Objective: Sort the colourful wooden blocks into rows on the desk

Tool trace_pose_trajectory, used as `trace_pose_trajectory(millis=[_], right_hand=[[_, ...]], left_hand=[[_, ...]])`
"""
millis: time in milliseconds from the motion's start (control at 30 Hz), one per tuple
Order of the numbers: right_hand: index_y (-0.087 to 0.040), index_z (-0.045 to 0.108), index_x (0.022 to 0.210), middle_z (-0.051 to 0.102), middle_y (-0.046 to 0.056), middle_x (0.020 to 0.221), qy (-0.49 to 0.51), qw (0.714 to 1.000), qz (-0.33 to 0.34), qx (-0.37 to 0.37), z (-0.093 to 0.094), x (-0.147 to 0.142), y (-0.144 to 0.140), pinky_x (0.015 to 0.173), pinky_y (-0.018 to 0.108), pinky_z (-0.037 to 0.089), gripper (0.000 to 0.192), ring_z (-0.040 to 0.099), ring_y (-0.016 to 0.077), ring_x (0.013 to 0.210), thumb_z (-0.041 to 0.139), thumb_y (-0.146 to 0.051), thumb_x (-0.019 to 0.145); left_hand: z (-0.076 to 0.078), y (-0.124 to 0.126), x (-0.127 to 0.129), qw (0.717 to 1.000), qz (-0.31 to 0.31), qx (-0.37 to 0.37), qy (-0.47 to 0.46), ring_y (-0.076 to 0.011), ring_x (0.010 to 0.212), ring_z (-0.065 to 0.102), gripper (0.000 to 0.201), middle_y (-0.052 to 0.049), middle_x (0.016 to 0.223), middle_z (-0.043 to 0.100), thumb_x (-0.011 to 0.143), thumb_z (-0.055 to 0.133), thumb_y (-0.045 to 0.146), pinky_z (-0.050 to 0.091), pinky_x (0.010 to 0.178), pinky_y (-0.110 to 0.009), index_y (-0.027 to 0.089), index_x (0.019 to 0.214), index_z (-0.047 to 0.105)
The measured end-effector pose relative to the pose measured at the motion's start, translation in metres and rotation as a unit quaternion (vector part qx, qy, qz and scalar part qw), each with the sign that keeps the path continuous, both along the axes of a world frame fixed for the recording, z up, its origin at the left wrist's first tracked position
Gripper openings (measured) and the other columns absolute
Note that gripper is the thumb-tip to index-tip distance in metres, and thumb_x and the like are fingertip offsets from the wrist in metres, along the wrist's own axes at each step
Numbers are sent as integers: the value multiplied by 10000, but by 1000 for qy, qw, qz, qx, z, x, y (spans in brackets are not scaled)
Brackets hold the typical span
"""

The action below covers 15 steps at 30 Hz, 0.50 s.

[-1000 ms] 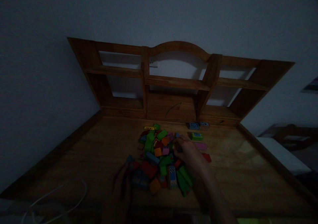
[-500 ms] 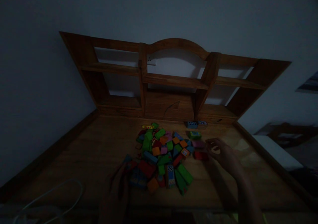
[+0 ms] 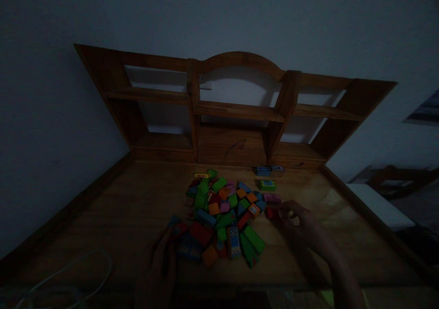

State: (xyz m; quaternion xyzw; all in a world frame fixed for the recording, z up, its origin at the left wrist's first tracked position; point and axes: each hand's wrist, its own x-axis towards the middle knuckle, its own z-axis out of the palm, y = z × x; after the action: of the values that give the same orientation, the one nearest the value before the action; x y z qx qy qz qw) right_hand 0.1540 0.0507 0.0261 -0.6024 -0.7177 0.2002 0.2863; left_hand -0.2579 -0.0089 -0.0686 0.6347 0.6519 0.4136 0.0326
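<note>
A dim pile of painted toy blocks point(image 3: 222, 221) lies on the wooden desk, in green, red, orange, blue and pink. My right hand point(image 3: 297, 220) is at the right of the pile, its fingers curled round a red block point(image 3: 272, 213) and partly covering it. Just beyond that lies a pink block point(image 3: 271, 198), close to the fingertips. Farther back are a green block with a printed face point(image 3: 268, 185), a blue block point(image 3: 263, 171) and a wood-coloured block point(image 3: 277, 171). My left hand point(image 3: 160, 256) rests at the pile's near left edge with fingers apart, beside red and dark blue blocks.
A wooden shelf unit point(image 3: 236, 112) stands along the back of the desk point(image 3: 137, 199) against the wall. A pale cable point(image 3: 109, 268) loops at the near left. To the right are a white surface point(image 3: 377, 206) and a wooden chair point(image 3: 394, 178).
My right hand has moved slightly left and nearer, from beside the pink block onto the red block. My left hand stays by the pile. The view has shifted a little.
</note>
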Motion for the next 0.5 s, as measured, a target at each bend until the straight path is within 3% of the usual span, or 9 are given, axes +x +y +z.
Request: trace_pose_trajectory(millis=[100,267,500], right_hand=[[-250,690,1131,696,72,1081,10,1000,24,-16,-2,-14,-17,722,295,547,261,686,193,850,576,-238,896],[-256,713,1066,668,85,1136,-5,999,36,-38,-9,-25,-33,889,340,544,234,679,217,1009,521,-207,941],[-244,711,1036,670,95,1137,22,999,24,-28,-16,-27,-35,898,359,544,210,674,223,1003,516,-233,957]], left_hand=[[1,-2,1,1000,4,-7,-4,-261,1240,567,475,-87,1389,570,961,416,311,522,1035,-447,281,1429,493],[2,-2,2,1000,-2,6,8,-298,1243,563,450,-97,1364,590,952,429,322,498,1056,-505,271,1387,532],[7,-1,7,1000,25,-7,-6,-285,1234,571,464,-99,1370,579,964,403,311,497,1060,-479,273,1414,511]])
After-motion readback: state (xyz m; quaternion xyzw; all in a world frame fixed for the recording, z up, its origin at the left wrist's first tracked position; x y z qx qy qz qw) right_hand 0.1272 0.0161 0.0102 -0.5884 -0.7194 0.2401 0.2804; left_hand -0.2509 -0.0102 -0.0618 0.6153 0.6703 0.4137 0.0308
